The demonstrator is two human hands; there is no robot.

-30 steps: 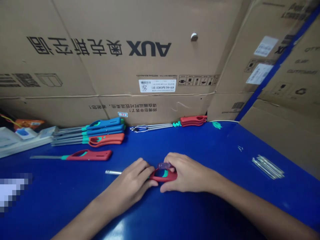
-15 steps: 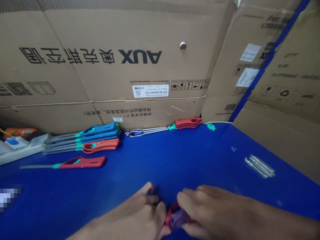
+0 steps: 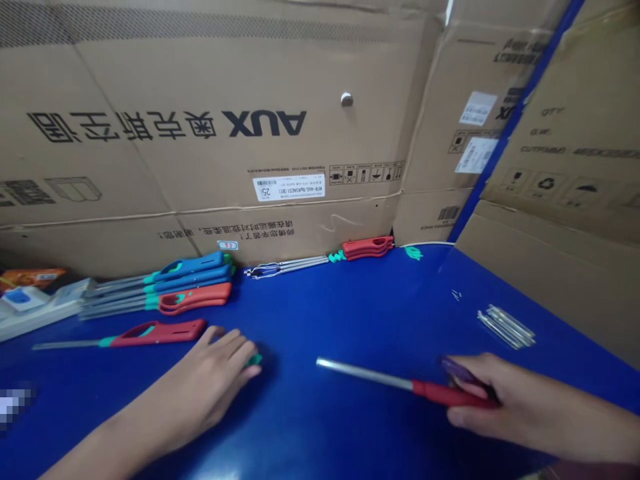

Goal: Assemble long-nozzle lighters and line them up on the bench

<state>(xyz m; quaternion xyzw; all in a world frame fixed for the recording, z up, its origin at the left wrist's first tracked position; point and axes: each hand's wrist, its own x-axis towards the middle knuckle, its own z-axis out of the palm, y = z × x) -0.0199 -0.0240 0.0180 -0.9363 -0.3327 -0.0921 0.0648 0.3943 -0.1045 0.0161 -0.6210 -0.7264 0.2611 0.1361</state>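
Right hand (image 3: 505,403) is closed around the red grip of a long lighter (image 3: 445,393), the metal tube pointing left above the blue table (image 3: 320,313). A purple piece (image 3: 457,370) sits at the grip's top end, partly covered by the fingers; its seating cannot be made out. Left hand (image 3: 215,373) lies on the table, fingers curved and close together over a small green piece (image 3: 255,360), mostly hidden beneath them; whether it is pinched cannot be told. A loose red lighter (image 3: 157,332) lies just beside the left fingertips. Blue lighters (image 3: 190,268) and an orange lighter (image 3: 195,298) lie grouped against cardboard boxes (image 3: 150,200). Metal tubes (image 3: 505,327) lie bundled at right. A pixelated patch (image 3: 13,403) obscures the table's left edge.
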